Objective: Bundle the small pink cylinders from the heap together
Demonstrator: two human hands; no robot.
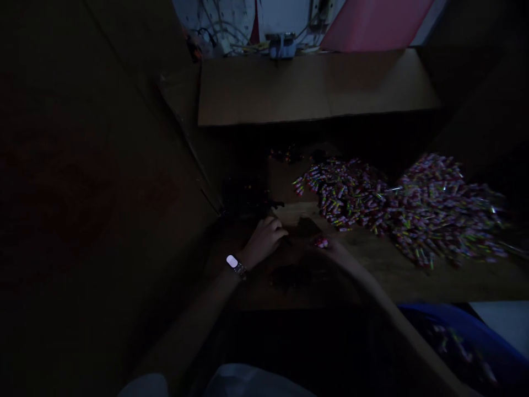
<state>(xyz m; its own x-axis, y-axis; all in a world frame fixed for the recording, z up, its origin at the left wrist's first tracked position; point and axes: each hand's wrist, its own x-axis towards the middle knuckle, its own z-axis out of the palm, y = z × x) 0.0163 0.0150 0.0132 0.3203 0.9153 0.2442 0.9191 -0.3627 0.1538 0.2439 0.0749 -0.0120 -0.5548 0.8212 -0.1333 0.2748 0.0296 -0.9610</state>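
My left hand (268, 236), with a lit watch (232, 262) on its wrist, is over the dark middle of the table. Its fingers are curled together, and whatever they hold is too dark to make out. A short way to the right, my right hand (334, 252) is closed on small pink and red pieces (321, 242), which look like those in the pile. The large pile of small, short, multicoloured tube-like pieces (433, 204) spreads over the table to the right. A dark clump (291, 275) lies nearer me, its kind hidden by shadow.
A cardboard flap (314, 88) stands across the back, and a dark cardboard wall (103, 193) rises at the left. Dark items (246, 193) lie beyond my left hand. At the lower right, a blue container (467, 325) holds more small pieces. The wooden tabletop (384, 270) has a front edge near me.
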